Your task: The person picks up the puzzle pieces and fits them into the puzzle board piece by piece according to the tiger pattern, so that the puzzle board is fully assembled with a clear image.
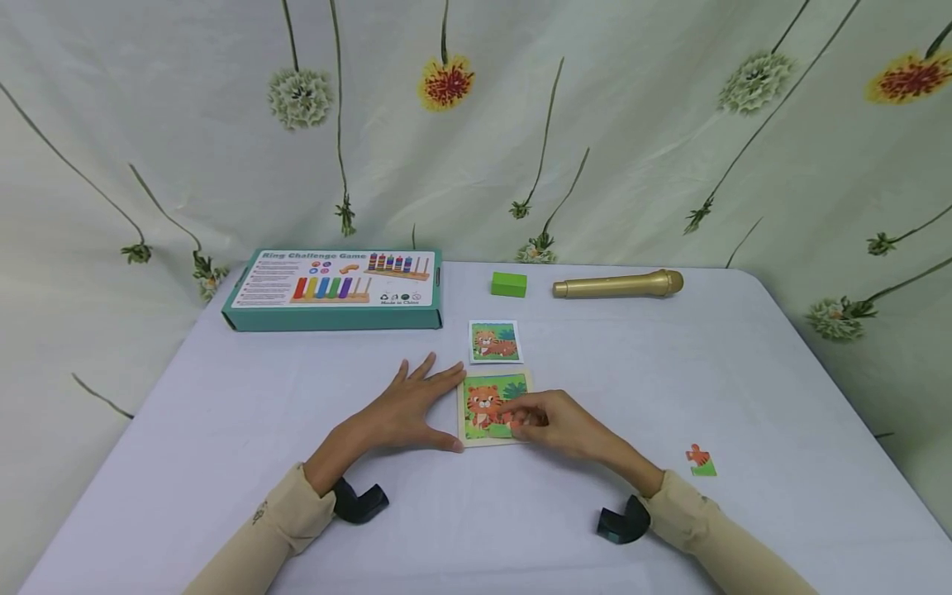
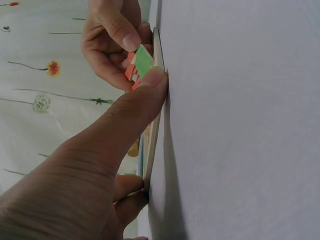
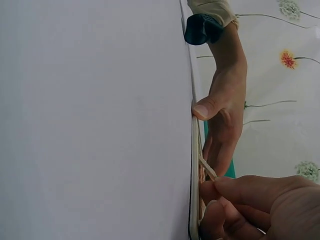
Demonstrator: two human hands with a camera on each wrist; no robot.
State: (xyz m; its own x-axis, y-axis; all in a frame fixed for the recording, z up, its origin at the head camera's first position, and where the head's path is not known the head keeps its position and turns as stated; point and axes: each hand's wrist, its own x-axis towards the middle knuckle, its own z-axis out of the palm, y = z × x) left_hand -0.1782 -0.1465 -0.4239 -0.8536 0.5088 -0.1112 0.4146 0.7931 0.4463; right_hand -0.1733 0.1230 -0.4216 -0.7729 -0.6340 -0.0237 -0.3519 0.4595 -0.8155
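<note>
A square wooden jigsaw board [image 1: 487, 443] with a tiger picture lies in the middle of the table. My left hand [image 1: 407, 409] steadies its left side, fingers spread, with the thumb [image 2: 145, 90] at the near corner and fingertips at the far one. Between thumb and fingers, my right hand [image 1: 561, 426] pinches a green and orange puzzle piece [image 2: 144, 61]. That piece is tilted over the board's lower right part, its thin edge showing in the right wrist view. Just beyond the board lies a tiger picture card [image 1: 494, 341]. Another loose puzzle piece [image 1: 700, 460] lies to the right.
At the back left is a teal game box [image 1: 335, 318]. A green block [image 1: 509, 285] and a gold toy microphone [image 1: 617, 285] lie along the back edge. Behind the white-covered table [image 1: 744, 364] hangs a flowered cloth [image 1: 640, 124].
</note>
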